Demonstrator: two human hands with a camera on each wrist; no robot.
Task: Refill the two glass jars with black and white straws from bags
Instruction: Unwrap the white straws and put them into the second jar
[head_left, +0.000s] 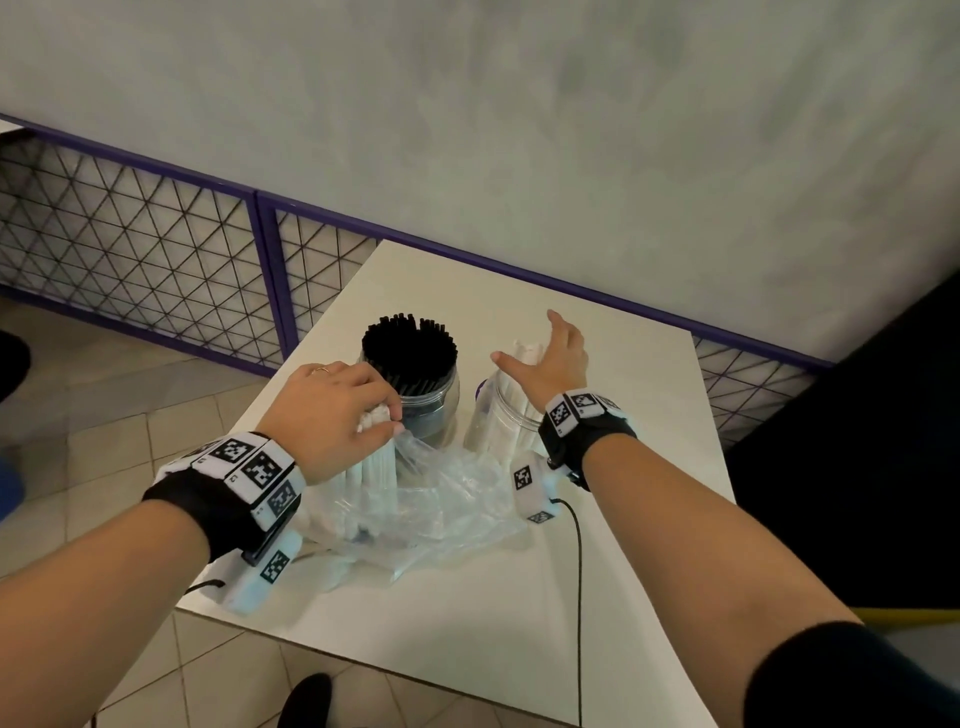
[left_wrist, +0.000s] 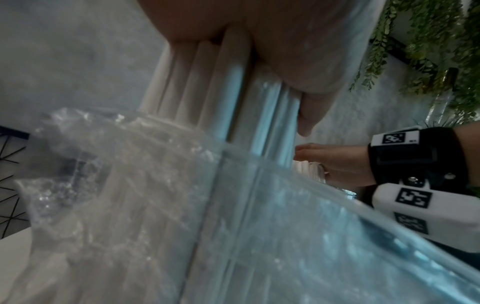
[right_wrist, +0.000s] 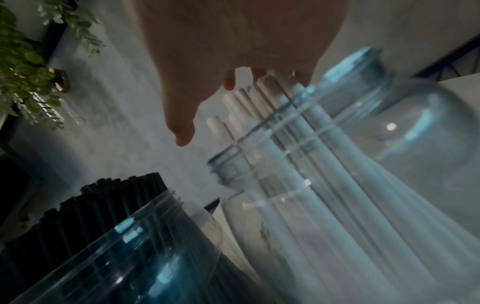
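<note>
At the near left of the white table (head_left: 597, 597), the left hand (head_left: 332, 415) had its fingers curled round a bunch of white straws (head_left: 376, 467), gripping them near the top ends while their lower lengths stood inside a crumpled clear plastic bag (head_left: 441, 499). Just beyond, at centre, the glass jar of black straws (head_left: 410, 374) stood packed full. To its right, w/ a small gap between, the second glass jar (head_left: 498, 421) held white straws leaning toward its far side, w/ room left. The right hand (head_left: 550, 358) was spread flat, fingers straight, palm resting on those straw tops (right_wrist: 233, 107). The straws looked light, stiff and slick, apt to fan out; best gripped as a bundle near one end. The bag looked limp and slippery, the jars fragile and prob. tippable.
</note>
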